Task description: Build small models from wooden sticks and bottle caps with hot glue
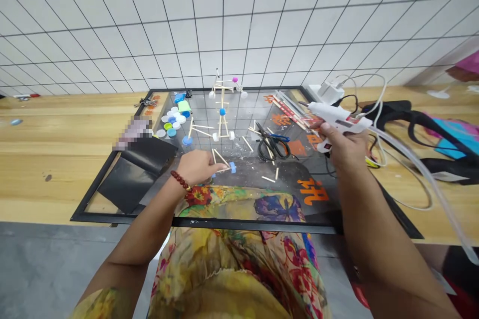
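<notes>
My left hand [197,167] pinches a small wooden-stick frame [220,160] low over the glass panel; a blue bottle cap [232,167] sits at its right end. On the right, my right hand [342,144] is wrapped round a white glue gun [333,113], its nozzle pointing left. Beyond the left hand stands a stick-built model [223,122] with white caps at its feet and a blue cap in its middle. Black scissors [273,147] lie between the two hands, among loose sticks [268,179].
Coloured bottle caps [175,121] are clustered at the back left of the black-framed glass panel [262,225]. A black sheet [121,179] lies at left. Glue sticks and strips [290,112] lie at the back right. Cables [381,97] and a white charger [331,92] crowd the right side.
</notes>
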{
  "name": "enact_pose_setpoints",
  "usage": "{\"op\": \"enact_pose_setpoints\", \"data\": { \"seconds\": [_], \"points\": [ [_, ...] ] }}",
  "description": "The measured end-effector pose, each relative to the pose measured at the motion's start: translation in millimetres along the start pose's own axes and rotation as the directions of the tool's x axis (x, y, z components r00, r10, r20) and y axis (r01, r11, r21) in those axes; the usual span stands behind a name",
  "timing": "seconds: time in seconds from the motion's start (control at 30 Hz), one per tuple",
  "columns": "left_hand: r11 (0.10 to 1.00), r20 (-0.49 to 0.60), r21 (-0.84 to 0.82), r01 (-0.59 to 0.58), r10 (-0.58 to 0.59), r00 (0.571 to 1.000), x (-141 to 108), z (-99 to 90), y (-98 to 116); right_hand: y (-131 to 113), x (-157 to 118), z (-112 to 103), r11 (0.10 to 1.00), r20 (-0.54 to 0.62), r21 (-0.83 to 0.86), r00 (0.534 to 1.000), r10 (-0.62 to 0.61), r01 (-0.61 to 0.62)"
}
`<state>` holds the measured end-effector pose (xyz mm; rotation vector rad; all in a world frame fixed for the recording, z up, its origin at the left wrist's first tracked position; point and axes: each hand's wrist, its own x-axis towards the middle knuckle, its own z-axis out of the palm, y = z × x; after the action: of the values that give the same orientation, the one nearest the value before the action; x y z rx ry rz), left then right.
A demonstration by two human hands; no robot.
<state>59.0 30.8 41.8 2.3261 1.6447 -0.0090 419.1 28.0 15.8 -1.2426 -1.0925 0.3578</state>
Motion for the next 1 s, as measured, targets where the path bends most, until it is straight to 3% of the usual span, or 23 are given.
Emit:
{"op": "enact_pose_setpoints", "data": {
  "seconds": [0.07,0.27,0.33,0.47,0.57,0.63,0.8,0.9,1.0],
  "points": [
    [0.999,0.063,0.017,-0.039,0.038,0.997,-3.0,-1.9,2.1,-0.8,-4.9,5.0,0.993,0.055,0.116,0.998,-0.039,0.033],
    [0.977,0.057,0.058,-0.205,0.202,0.978,2.6,5.3,2.2,-8.8,-14.9,18.4,0.964,0.247,0.230,0.966,0.078,-0.137],
    [0.959,0.048,0.028,-0.284,0.282,0.958,7.7,8.1,-2.0,-12.8,-18.1,19.9,0.951,0.376,0.246,0.922,0.085,-0.188],
    [0.918,-0.055,-0.010,-0.396,0.395,0.917,17.4,15.0,-15.2,-17.0,-27.5,20.8,0.949,0.640,0.162,0.761,0.106,-0.269],
    [0.889,-0.177,-0.046,-0.455,0.441,0.880,23.5,23.7,-26.4,-22.6,-37.9,24.6,0.979,0.760,0.010,0.638,0.125,-0.204],
    [0.852,-0.264,-0.097,-0.514,0.476,0.839,27.0,31.1,-32.8,-30.3,-45.3,30.3,0.987,0.799,-0.047,0.588,0.129,-0.153],
    [0.797,-0.430,-0.155,-0.584,0.478,0.766,29.5,48.7,-37.8,-52.3,-56.7,51.6,0.993,0.849,-0.116,0.517,0.106,-0.013],
    [0.786,-0.438,-0.169,-0.595,0.481,0.760,26.1,53.5,-35.9,-58.5,-54.9,62.2,0.987,0.868,-0.152,0.484,0.110,0.049],
    [0.756,-0.408,-0.168,-0.632,0.531,0.743,23.1,54.3,-35.7,-60.7,-48.2,66.0,0.977,0.861,-0.205,0.486,0.152,0.058]
  ]
}}
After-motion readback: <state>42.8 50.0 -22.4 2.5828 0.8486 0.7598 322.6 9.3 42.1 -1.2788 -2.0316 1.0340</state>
